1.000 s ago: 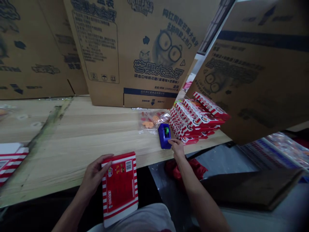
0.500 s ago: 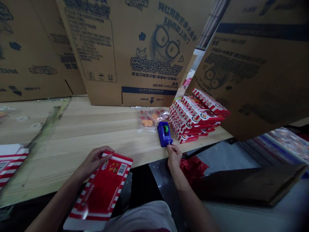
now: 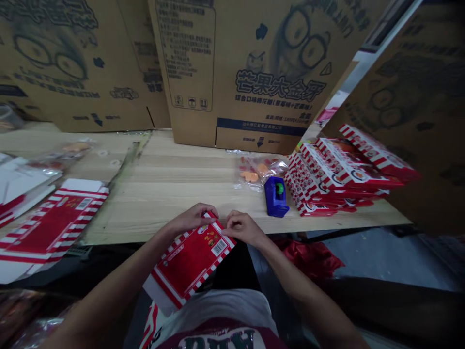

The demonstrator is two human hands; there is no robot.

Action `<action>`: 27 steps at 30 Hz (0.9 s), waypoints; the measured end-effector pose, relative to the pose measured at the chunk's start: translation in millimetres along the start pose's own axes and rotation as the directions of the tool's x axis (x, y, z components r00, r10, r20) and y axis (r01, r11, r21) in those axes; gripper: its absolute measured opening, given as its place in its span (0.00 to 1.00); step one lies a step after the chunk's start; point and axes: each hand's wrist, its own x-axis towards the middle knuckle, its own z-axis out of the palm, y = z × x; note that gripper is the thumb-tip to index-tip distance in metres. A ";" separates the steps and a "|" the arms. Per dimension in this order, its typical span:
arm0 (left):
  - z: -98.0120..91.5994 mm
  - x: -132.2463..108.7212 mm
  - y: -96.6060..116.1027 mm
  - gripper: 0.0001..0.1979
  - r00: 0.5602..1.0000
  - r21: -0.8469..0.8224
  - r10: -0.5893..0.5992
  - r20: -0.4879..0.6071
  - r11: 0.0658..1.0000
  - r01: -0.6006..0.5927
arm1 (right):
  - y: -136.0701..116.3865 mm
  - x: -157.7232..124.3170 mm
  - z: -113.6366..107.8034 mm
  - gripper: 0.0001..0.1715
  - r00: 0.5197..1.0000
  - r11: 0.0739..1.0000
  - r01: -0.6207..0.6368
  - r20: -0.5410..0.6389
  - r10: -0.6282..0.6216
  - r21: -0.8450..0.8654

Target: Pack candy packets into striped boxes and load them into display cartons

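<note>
A red box with striped edges [image 3: 194, 259] is tilted above my lap, its white flap open at the lower end. My left hand [image 3: 198, 218] grips its upper end, fingers closed on the edge. At the box's upper right corner, my right hand [image 3: 241, 227] has its fingers curled, thumb and fingertips at the edge; any tape between them is too small to see. The blue tape dispenser [image 3: 276, 198] with a green core stands on the table, right of my right hand. Clear bags with orange pieces [image 3: 254, 172] lie behind it.
Filled striped boxes [image 3: 337, 177] are stacked at the right. Flat red cartons [image 3: 54, 223] and white ones [image 3: 18, 182] lie at the left. Large brown cardboard boxes [image 3: 225, 63] stand along the back. Red crumpled material [image 3: 312, 259] is below the table's front edge.
My right hand has left the tape dispenser and moved to the upper corner of the red box. The box has come up and inward with my left hand. The view has shifted left.
</note>
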 end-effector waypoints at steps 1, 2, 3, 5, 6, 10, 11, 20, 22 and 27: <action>1.2 -2.0 0.0 0.07 1.000 -0.010 0.001 0.002 1.000 -0.001 | -0.1 7.3 3.2 0.16 1.000 0.997 0.002 -0.022 -0.003 -0.081; 1.8 -4.4 0.0 0.08 1.000 -0.025 -0.001 0.007 1.000 0.001 | 1.5 13.1 5.1 0.17 0.999 0.990 -0.022 -0.042 0.016 -0.140; 1.9 -7.1 0.1 0.08 1.000 -0.039 -0.002 0.012 0.999 0.002 | 4.3 17.6 6.1 0.18 0.997 0.985 -0.072 -0.036 0.067 -0.158; 0.8 -11.9 1.5 0.07 1.000 -0.048 0.017 0.023 0.999 -0.016 | 11.1 23.1 7.5 0.21 0.965 0.969 -0.235 0.105 0.242 -0.072; -0.2 -13.9 3.1 0.07 0.999 -0.040 0.041 0.032 0.998 -0.040 | 14.3 24.8 8.7 0.22 0.920 0.945 -0.328 0.225 0.320 0.001; -7.0 -19.4 10.6 0.09 0.988 -0.056 0.128 0.080 0.991 -0.124 | 20.3 36.7 17.1 0.31 0.782 0.833 -0.504 0.531 0.327 0.229; -10.1 -21.1 10.3 0.10 0.991 -0.081 0.117 0.066 0.990 -0.112 | 20.0 42.9 16.9 0.33 0.791 0.843 -0.482 0.534 0.300 0.240; -55.2 -86.0 -67.6 0.23 0.354 -0.327 -0.263 -0.898 0.935 -0.136 | 22.1 94.4 -46.7 0.40 0.937 0.415 -0.348 -0.323 0.132 -0.840; -57.6 -106.3 -86.5 0.22 0.232 -0.208 -0.206 -0.951 0.978 0.017 | 26.6 95.1 -36.8 0.45 0.937 0.266 -0.344 -0.309 0.164 -0.900; -64.1 -125.1 -100.5 0.28 0.299 0.335 0.199 -0.933 0.783 0.524 | 10.9 118.3 -1.9 0.41 0.976 0.340 -0.185 -0.132 0.173 -0.922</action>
